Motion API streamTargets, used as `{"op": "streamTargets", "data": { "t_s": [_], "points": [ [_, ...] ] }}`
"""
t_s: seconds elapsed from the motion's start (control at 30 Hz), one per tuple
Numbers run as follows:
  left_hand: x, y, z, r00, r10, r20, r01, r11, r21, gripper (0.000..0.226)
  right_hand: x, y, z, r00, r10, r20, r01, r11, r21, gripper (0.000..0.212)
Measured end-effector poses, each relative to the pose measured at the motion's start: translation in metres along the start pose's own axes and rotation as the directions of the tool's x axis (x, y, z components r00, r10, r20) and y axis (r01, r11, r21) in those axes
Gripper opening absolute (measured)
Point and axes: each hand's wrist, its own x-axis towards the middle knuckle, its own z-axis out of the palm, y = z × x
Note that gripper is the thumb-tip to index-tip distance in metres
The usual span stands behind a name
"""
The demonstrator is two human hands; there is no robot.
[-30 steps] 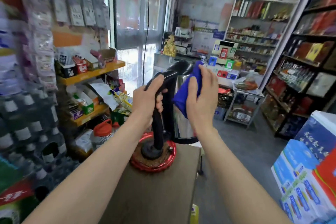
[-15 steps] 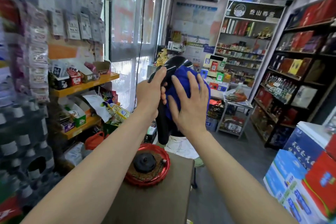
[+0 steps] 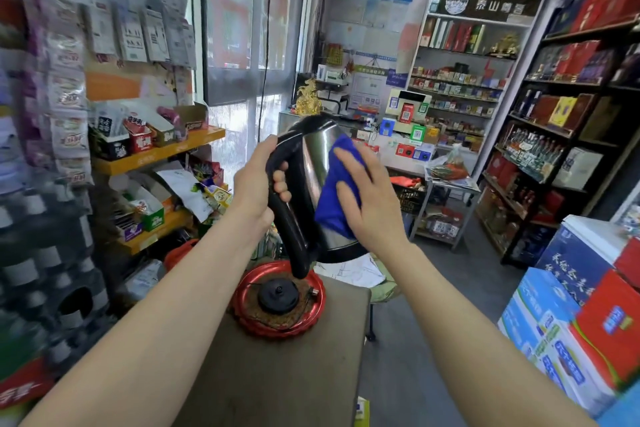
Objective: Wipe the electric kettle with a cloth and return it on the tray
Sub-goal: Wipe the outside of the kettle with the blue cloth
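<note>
Shop table (image 3: 277, 378) — left hand (image 3: 254, 184) grips the electric kettle (image 3: 317, 156) above the red tray (image 3: 239, 302). Right hand (image 3: 375, 208), flat I think, presses blue cloth (image 3: 330, 208) on it.

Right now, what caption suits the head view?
Left hand holds kettle above tray; right hand presses blue cloth on it.

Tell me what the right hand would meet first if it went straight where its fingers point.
The cloth, which the right hand presses on the kettle. Its fingers point up and left, so past the cloth they would probably meet bare steel, then the black top; depth is unclear.
</note>
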Motion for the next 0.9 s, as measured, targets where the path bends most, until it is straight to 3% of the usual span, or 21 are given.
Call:
{"op": "streamTargets", "data": {
  "t_s": [0.07, 0.1, 0.2, 0.23, 0.3, 0.37, 0.4, 0.47, 0.5, 0.53, 0.63, 0.7, 0.73, 0.77, 0.83, 0.9],
  "points": [
    [0.0, 0.0, -0.001, 1.0, -0.024, 0.014, 0.024, 1.0, -0.016, 0.041, 0.015, -0.024, 0.001, 0.978, 0.201, -0.052, -0.2, 0.979, 0.023, 0.05],
    [0.0, 0.001, -0.001, 1.0, -0.02, 0.018, 0.02, 1.0, -0.02, 0.041, 0.016, -0.033, 0.005, 0.983, 0.17, -0.072, -0.174, 0.983, -0.055, 0.051],
    [0.001, 0.006, -0.004, 1.0, 0.0, 0.019, 0.001, 0.998, -0.055, 0.039, -0.001, -0.031, 0.018, 0.977, -0.205, 0.066, 0.215, 0.928, -0.305, 0.051],
    [0.001, 0.007, -0.007, 1.0, -0.002, 0.017, 0.004, 0.997, -0.072, 0.039, -0.007, -0.023, 0.016, 0.946, -0.303, 0.12, 0.325, 0.891, -0.317, 0.049],
    [0.001, 0.008, -0.014, 1.0, -0.014, 0.017, 0.015, 0.996, -0.087, 0.04, -0.013, -0.009, 0.008, 0.918, -0.363, 0.159, 0.393, 0.883, -0.255, 0.048],
    [0.001, 0.006, -0.019, 0.999, -0.043, 0.021, 0.045, 0.996, -0.078, 0.041, -0.005, -0.007, 0.0, 0.966, -0.222, 0.132, 0.238, 0.964, -0.121, 0.048],
    [0.0, 0.003, -0.019, 0.998, -0.065, 0.024, 0.067, 0.995, -0.072, 0.041, 0.004, -0.012, -0.003, 0.992, -0.062, 0.112, 0.068, 0.996, -0.054, 0.049],
    [-0.001, -0.003, -0.016, 0.995, -0.099, 0.025, 0.101, 0.992, -0.071, 0.042, 0.026, -0.031, -0.002, 0.965, 0.251, 0.079, -0.254, 0.967, 0.019, 0.052],
    [-0.002, -0.005, -0.015, 0.994, -0.107, 0.017, 0.108, 0.991, -0.075, 0.042, 0.032, -0.041, 0.001, 0.952, 0.299, 0.069, -0.297, 0.954, -0.034, 0.054],
    [-0.001, -0.007, -0.014, 0.994, -0.107, 0.007, 0.107, 0.99, -0.092, 0.041, 0.033, -0.048, 0.006, 0.965, 0.255, 0.066, -0.244, 0.961, -0.133, 0.055],
    [0.002, -0.008, -0.016, 0.994, -0.104, -0.018, 0.098, 0.974, -0.205, 0.039, 0.014, -0.048, 0.021, 0.964, -0.122, 0.237, 0.2, 0.919, -0.34, 0.052],
    [0.004, -0.006, -0.022, 0.993, -0.11, -0.043, 0.096, 0.963, -0.252, 0.038, 0.007, -0.034, 0.014, 0.913, -0.257, 0.318, 0.351, 0.89, -0.289, 0.049],
    [0.004, -0.006, -0.025, 0.992, -0.116, -0.05, 0.099, 0.961, -0.258, 0.039, 0.008, -0.028, 0.008, 0.915, -0.262, 0.308, 0.342, 0.908, -0.244, 0.048],
    [0.004, -0.007, -0.027, 0.991, -0.125, -0.051, 0.107, 0.96, -0.259, 0.039, 0.012, -0.023, 0.001, 0.936, -0.205, 0.286, 0.264, 0.946, -0.188, 0.048],
    [0.001, -0.01, -0.03, 0.987, -0.152, -0.057, 0.131, 0.952, -0.276, 0.038, 0.025, -0.02, -0.008, 0.96, 0.116, 0.256, -0.113, 0.993, -0.025, 0.046],
    [-0.001, -0.015, -0.028, 0.978, -0.194, -0.081, 0.16, 0.935, -0.317, 0.039, 0.033, -0.026, -0.005, 0.893, 0.372, 0.255, -0.385, 0.923, 0.002, 0.046]
  ]
}}
